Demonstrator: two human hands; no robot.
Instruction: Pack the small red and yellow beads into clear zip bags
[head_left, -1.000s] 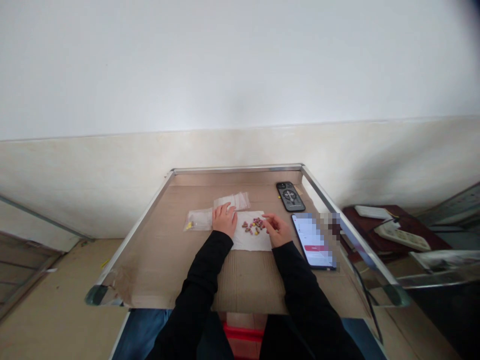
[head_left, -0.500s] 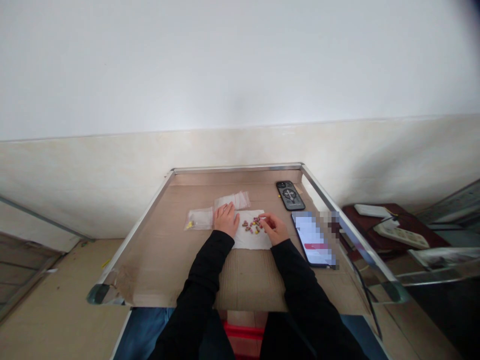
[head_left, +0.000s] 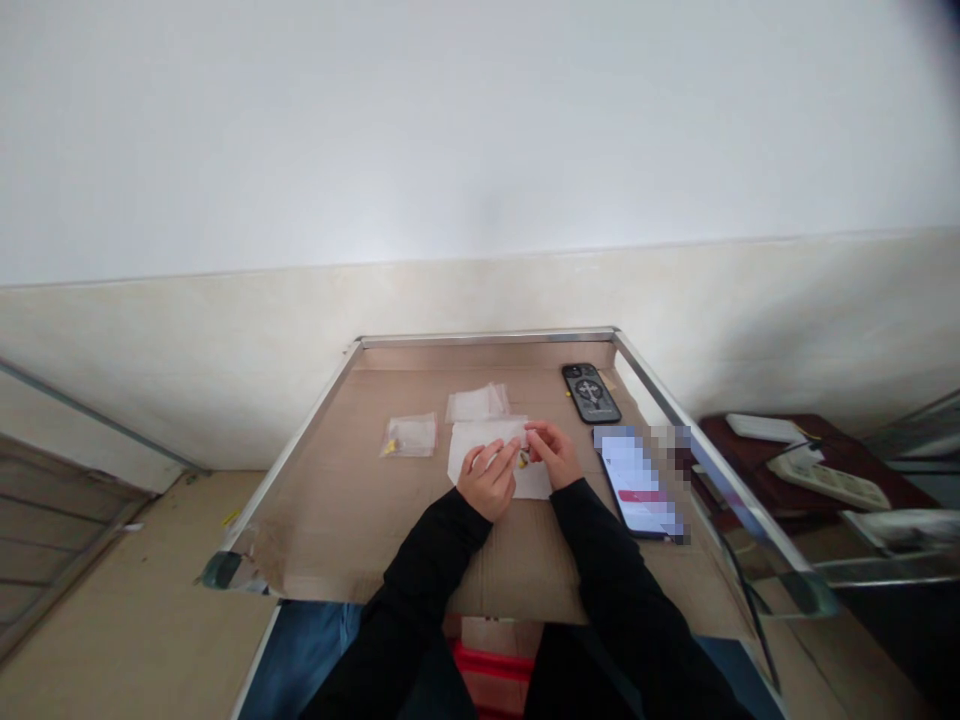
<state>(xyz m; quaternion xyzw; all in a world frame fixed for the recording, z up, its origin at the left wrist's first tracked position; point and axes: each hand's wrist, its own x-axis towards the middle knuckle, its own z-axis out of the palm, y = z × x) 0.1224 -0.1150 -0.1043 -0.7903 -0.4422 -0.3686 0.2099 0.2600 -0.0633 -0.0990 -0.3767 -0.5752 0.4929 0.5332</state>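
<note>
My left hand [head_left: 490,478] rests on a white paper sheet [head_left: 480,437] in the middle of the table, fingers curled toward my right hand. My right hand [head_left: 551,452] sits close beside it, fingertips pinched near a few small red and yellow pills [head_left: 524,458] that show between the two hands. Most of the pill pile is hidden under my hands. What the fingers hold is too small to make out.
Two clear plastic bags lie beyond the sheet: one with a yellow piece [head_left: 409,436] at left, another [head_left: 477,403] farther back. A dark phone [head_left: 591,391] lies at the back right, a lit phone [head_left: 638,482] beside my right arm. Metal table rim [head_left: 675,420]; side table with power strip [head_left: 817,477].
My left hand left the far bag and came back and right onto the sheet, meeting my right hand over the pills. The camera view shifted slightly left.
</note>
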